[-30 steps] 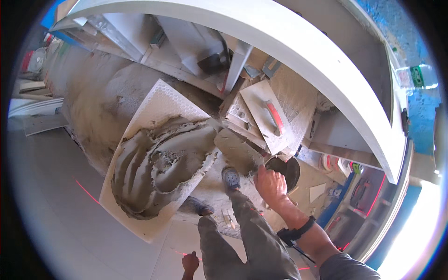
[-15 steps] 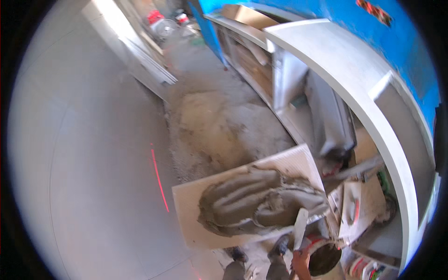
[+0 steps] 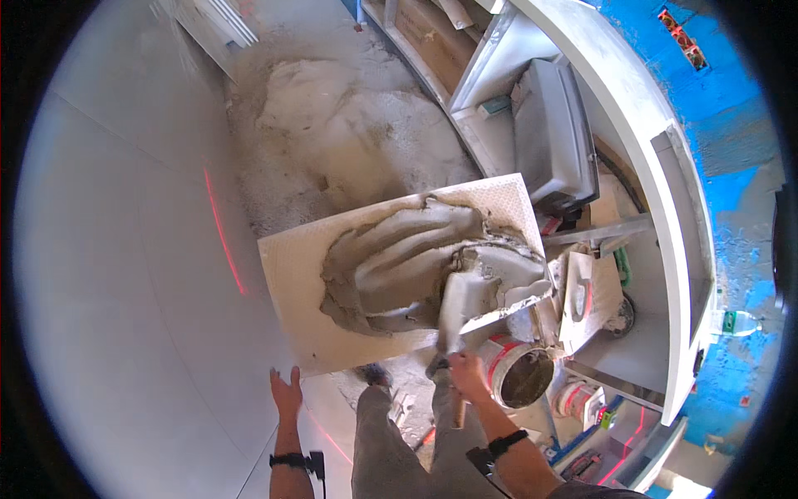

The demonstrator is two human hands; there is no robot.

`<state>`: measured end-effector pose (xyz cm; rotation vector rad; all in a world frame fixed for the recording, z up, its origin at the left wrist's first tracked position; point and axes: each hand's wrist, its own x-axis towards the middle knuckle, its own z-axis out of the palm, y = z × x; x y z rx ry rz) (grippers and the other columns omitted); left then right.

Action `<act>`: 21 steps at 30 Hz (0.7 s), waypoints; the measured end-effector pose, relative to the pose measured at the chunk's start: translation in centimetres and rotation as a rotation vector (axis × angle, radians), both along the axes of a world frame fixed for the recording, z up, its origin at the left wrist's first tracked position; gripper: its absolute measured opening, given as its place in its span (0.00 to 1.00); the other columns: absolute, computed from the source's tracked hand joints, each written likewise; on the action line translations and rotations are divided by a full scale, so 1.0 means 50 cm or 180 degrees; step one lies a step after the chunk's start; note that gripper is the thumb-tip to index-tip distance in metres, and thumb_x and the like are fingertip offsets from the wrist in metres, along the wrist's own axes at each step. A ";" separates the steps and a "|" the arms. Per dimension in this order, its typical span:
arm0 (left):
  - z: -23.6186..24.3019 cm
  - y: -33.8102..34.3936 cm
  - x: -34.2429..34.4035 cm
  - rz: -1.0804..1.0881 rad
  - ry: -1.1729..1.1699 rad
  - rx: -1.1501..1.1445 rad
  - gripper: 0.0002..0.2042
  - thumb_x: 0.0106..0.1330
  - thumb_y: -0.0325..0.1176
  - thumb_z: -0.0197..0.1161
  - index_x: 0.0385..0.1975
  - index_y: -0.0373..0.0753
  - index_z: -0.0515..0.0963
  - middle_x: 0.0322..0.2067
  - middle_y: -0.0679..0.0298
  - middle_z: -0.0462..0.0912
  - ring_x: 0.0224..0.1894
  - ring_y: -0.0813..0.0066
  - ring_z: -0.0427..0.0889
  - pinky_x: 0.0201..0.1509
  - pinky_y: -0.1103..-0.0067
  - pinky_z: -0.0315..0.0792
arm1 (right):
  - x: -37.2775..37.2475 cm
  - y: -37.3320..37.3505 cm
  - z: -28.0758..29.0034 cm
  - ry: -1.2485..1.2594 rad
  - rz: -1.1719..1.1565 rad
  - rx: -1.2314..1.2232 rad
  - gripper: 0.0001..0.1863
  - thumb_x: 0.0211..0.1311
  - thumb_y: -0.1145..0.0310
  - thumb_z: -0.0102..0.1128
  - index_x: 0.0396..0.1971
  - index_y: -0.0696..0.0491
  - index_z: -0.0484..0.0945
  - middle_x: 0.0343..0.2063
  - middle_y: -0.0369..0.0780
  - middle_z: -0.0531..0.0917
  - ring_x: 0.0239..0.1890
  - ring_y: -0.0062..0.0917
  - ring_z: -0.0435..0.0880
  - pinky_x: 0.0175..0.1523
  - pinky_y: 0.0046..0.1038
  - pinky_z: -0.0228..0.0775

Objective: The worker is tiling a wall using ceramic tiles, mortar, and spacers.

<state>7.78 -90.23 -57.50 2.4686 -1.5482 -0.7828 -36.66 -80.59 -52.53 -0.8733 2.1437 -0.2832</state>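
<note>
A pale tile (image 3: 291,274) lies with its textured face up, a thick layer of grey mortar (image 3: 399,274) spread over most of it in ridges. My right hand (image 3: 470,376) is wrapped round the wooden handle of a trowel (image 3: 453,303), whose blade touches the mortar at the near side. My left hand (image 3: 287,391) is held off the tile's near left corner, empty, with fingers apart. Just right of my right hand stands a round bucket (image 3: 499,370), with grey mortar inside.
Large smooth grey tiles (image 3: 125,249) cover the left, crossed by a red laser line (image 3: 223,237). Beyond the tile lies a sandy heap (image 3: 324,116). A white curved-looking shelf unit (image 3: 657,166) runs along the right, holding a grey case (image 3: 553,133). A smaller bucket (image 3: 573,401) stands near right.
The trowel has moved from beside the bucket, at the tile's near right edge, leftward onto the mortar. My left hand has come into view. The whole view has shifted.
</note>
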 end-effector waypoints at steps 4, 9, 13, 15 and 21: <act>-0.044 -0.051 0.041 0.0245 0.1757 0.0135 0.30 0.69 0.44 0.66 0.61 0.27 0.70 0.52 0.41 0.82 0.55 0.48 0.81 0.59 0.65 0.73 | 0.224 -0.072 0.055 -0.0324 0.0737 -0.0468 0.19 0.64 0.56 0.57 0.37 0.60 0.83 0.34 0.56 0.85 0.37 0.52 0.85 0.46 0.48 0.77; -0.082 -0.064 -0.042 0.0022 0.0648 0.0202 0.23 0.67 0.38 0.67 0.54 0.28 0.74 0.47 0.46 0.84 0.48 0.55 0.83 0.53 0.65 0.75 | 0.236 -0.112 0.079 0.0305 0.1152 0.0856 0.20 0.67 0.56 0.52 0.37 0.61 0.80 0.31 0.56 0.86 0.36 0.56 0.86 0.44 0.52 0.79; -0.055 -0.064 -0.068 0.0285 0.0690 0.0019 0.20 0.65 0.34 0.69 0.51 0.28 0.76 0.46 0.46 0.83 0.46 0.54 0.83 0.51 0.65 0.75 | -0.066 -0.157 0.042 0.1773 0.2452 0.0509 0.19 0.69 0.62 0.54 0.52 0.58 0.75 0.28 0.51 0.86 0.29 0.43 0.89 0.31 0.49 0.82; -0.049 -0.075 -0.062 0.0083 0.0601 0.0135 0.19 0.65 0.34 0.69 0.50 0.28 0.76 0.45 0.46 0.84 0.46 0.54 0.83 0.51 0.65 0.75 | -0.239 -0.165 0.037 0.2458 0.2396 0.0477 0.13 0.67 0.66 0.53 0.46 0.57 0.77 0.28 0.46 0.87 0.28 0.36 0.90 0.25 0.41 0.81; -0.042 -0.071 -0.103 0.0213 0.0819 0.0087 0.17 0.66 0.33 0.67 0.49 0.29 0.76 0.42 0.48 0.83 0.45 0.55 0.81 0.50 0.65 0.74 | -0.485 -0.187 0.069 0.2532 0.1598 0.0492 0.09 0.66 0.68 0.52 0.39 0.55 0.78 0.27 0.48 0.87 0.31 0.43 0.90 0.35 0.42 0.83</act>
